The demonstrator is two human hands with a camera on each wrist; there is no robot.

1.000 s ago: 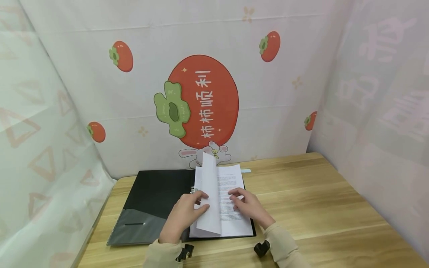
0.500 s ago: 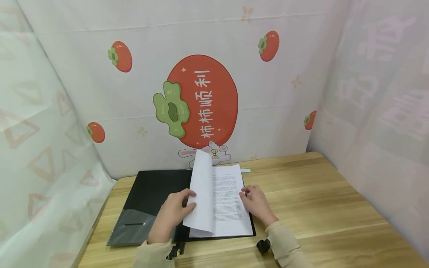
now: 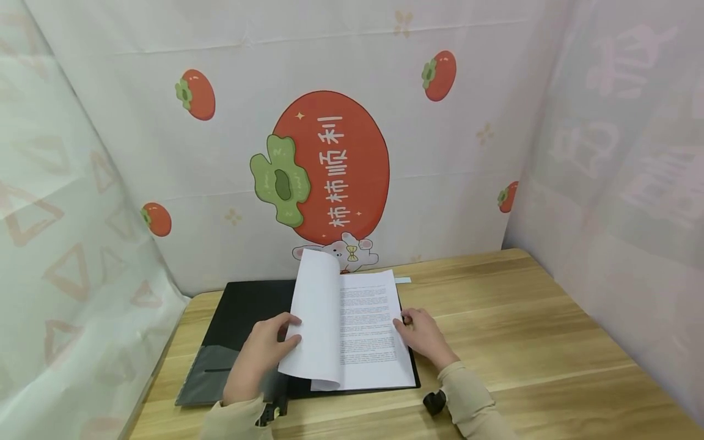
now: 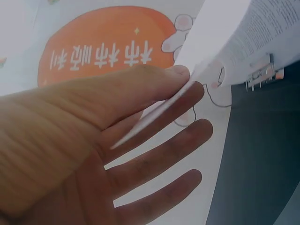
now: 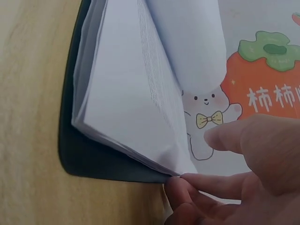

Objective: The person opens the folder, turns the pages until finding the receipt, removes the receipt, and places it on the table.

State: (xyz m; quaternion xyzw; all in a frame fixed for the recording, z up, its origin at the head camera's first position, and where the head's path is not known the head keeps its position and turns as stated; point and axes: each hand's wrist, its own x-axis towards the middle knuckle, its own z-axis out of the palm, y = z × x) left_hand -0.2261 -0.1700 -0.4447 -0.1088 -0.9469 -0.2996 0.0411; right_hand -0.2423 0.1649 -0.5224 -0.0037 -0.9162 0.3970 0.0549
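A black ring binder [image 3: 250, 305] lies spread on the table with a stack of printed sheets [image 3: 368, 330] on its right side. My left hand [image 3: 261, 348] pinches the edge of a lifted sheet [image 3: 316, 318] between thumb and index finger; its other fingers are spread, as the left wrist view shows. That sheet curves up and leftward over the binder rings [image 4: 262, 75]. At the stack's right edge, my right hand [image 3: 426, 339] touches the paper with bent fingertips. In the right wrist view its thumb [image 5: 222, 138] stands apart from the sheets.
A grey translucent pocket [image 3: 200, 373] covers the lower part of the binder's left cover. A pale blue tab [image 3: 403, 280] sticks out at the top right of the stack. Behind the wooden table [image 3: 522, 342] hangs a printed cloth [image 3: 451, 146].
My left hand has drawn the sheet leftward, baring more of the printed page below. The right hand has shifted right from over the page to the stack's edge.
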